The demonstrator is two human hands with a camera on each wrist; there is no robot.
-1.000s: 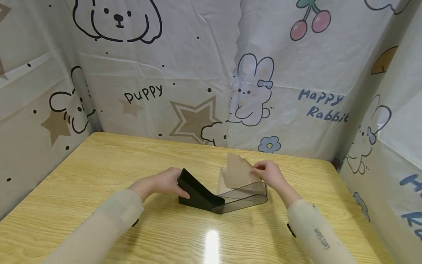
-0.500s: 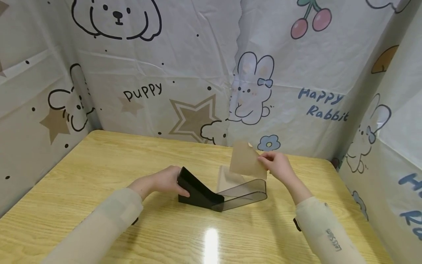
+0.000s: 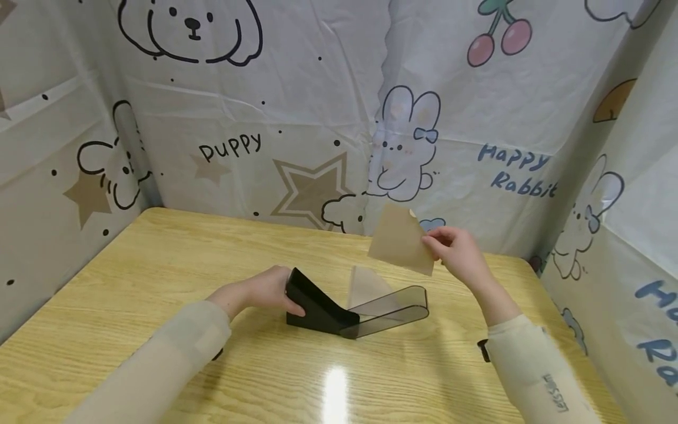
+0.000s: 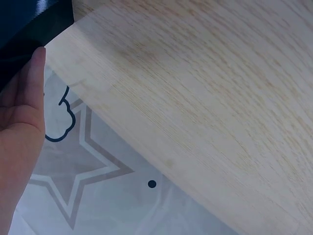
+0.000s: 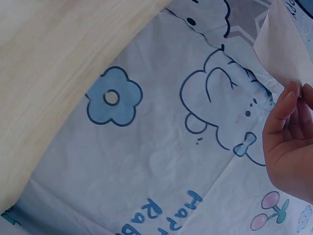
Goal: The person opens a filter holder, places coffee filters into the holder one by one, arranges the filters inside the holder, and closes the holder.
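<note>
A: Leftmost entry?

B: Left hand (image 3: 270, 288), at the tall left end of a black holder (image 3: 320, 309): thumb bent over the near side, in a grip; far-side fingers hidden from the head camera.

A: Next along?

B: Smoke-tinted band (image 3: 389, 321), see-through, looped, running right from the holder's low end. Pale sheet (image 3: 368, 288) showing at the band's far side; within or behind, cannot tell.

A: Farther right?

B: Brown paper sheet (image 3: 399, 238), tilted, raised above the band and apart from it. Right hand (image 3: 458, 253): thumb and forefinger closed in a pinch on the sheet's right edge, nothing else in hold.

A: Handling notes?

B: By judgement: holder best steadied flat on the wooden table (image 3: 185, 253) by the left, paper best pinched lightly by the edge, against creasing. Path best well above the band's rounded right end; likely fault, a snag there.

A: Differences by view?

B: Left wrist: fingertip against the holder's dark side; neither sheet nor band in sight. Right wrist: fingertips meeting on the paper, blue flower print (image 5: 115, 96) almost whole; in the head view, same flower partly hidden. Head only: both hands, holder and band together.
</note>
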